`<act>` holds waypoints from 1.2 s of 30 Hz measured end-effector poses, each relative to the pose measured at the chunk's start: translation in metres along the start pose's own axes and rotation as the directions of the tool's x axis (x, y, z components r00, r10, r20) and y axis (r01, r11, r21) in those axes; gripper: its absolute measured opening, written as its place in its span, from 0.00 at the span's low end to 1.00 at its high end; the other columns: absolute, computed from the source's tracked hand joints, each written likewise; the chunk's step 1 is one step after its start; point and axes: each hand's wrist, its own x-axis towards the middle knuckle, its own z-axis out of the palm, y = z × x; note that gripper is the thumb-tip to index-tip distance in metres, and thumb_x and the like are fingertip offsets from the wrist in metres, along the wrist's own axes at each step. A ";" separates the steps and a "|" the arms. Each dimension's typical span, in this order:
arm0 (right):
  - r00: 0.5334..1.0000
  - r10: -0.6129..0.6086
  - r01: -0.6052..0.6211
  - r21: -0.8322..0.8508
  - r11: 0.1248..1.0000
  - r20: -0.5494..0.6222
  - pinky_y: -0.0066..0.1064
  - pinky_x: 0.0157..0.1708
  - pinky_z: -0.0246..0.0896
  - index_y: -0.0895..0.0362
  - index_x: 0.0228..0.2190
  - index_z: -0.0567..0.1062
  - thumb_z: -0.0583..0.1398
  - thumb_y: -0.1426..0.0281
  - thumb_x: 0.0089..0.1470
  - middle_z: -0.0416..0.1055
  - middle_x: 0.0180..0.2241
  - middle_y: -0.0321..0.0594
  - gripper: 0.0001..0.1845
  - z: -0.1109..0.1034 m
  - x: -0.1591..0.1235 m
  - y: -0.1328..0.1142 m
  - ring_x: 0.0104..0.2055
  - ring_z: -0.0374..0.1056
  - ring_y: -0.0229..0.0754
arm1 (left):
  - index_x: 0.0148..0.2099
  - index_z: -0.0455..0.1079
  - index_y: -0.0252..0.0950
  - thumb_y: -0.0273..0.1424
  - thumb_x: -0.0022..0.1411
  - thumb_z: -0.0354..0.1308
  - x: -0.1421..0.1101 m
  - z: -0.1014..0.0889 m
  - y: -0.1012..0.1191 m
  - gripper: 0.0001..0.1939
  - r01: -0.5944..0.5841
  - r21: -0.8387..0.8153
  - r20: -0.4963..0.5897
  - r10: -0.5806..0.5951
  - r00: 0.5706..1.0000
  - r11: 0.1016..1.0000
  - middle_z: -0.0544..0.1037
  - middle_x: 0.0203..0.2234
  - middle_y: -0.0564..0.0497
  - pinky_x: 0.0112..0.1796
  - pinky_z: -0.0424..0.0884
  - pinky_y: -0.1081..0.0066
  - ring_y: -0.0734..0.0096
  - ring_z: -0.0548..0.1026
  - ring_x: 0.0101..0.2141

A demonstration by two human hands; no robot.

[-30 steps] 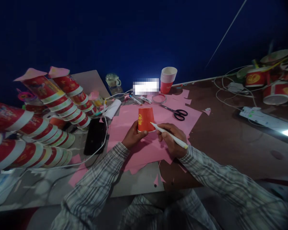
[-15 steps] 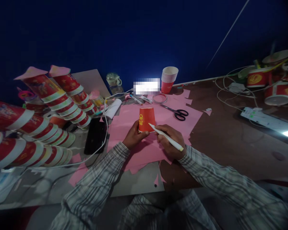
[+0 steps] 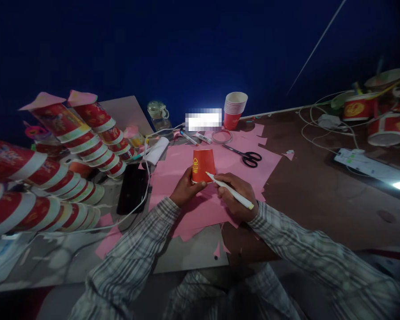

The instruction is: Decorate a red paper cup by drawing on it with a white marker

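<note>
My left hand (image 3: 186, 187) grips a red paper cup (image 3: 203, 162) low on its left side, the thumb across the bottom front. The cup is upside down, its narrow end up, and yellow marks run down its left side. Between the fingers of my right hand (image 3: 238, 195) is a white marker pen (image 3: 233, 191) with a yellow end. Its tip points at the cup's lower right face; whether it touches cannot be made out. Pink paper (image 3: 193, 222) lies beneath both hands.
Black-handled scissors (image 3: 250, 158) and a clear tape ring (image 3: 222, 136) lie beyond the cup. A stack of paper cups (image 3: 235, 111) stands at the back. Decorated cup towers (image 3: 86, 138) and a phone (image 3: 132, 189) are left; cables (image 3: 311, 120) and a light panel (image 3: 370, 166) right.
The cup has turned slightly in my left hand, its yellow marks now nearer the left edge. The marker tip has shifted very slightly left.
</note>
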 end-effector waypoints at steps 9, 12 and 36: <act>1.000 0.001 -0.001 0.032 0.999 0.020 0.35 0.36 0.75 0.56 0.46 0.75 0.57 0.64 0.64 0.78 0.35 0.43 0.13 -0.001 -0.001 0.001 0.35 0.76 0.42 | 0.52 0.68 0.35 0.52 0.45 0.73 0.001 -0.001 -0.002 0.39 -0.004 0.000 -0.002 0.004 1.000 1.000 0.77 0.48 0.42 0.52 0.69 0.56 0.55 0.74 0.49; 1.000 -0.013 0.012 0.106 0.994 0.009 0.32 0.31 0.74 0.55 0.47 0.75 0.57 0.65 0.64 0.77 0.34 0.41 0.13 -0.002 0.000 -0.001 0.30 0.74 0.39 | 0.53 0.68 0.34 0.52 0.46 0.72 0.001 -0.002 -0.001 0.39 -0.010 0.007 0.000 0.010 1.000 1.000 0.77 0.48 0.42 0.52 0.69 0.57 0.55 0.74 0.49; 0.999 0.033 -0.034 0.114 0.993 0.004 0.30 0.26 0.70 0.56 0.45 0.74 0.57 0.63 0.65 0.74 0.29 0.37 0.12 -0.004 0.002 -0.005 0.25 0.72 0.36 | 0.51 0.69 0.34 0.56 0.45 0.71 0.002 -0.003 -0.001 0.39 0.000 -0.013 -0.038 -0.001 0.999 1.000 0.77 0.46 0.43 0.54 0.67 0.57 0.55 0.73 0.48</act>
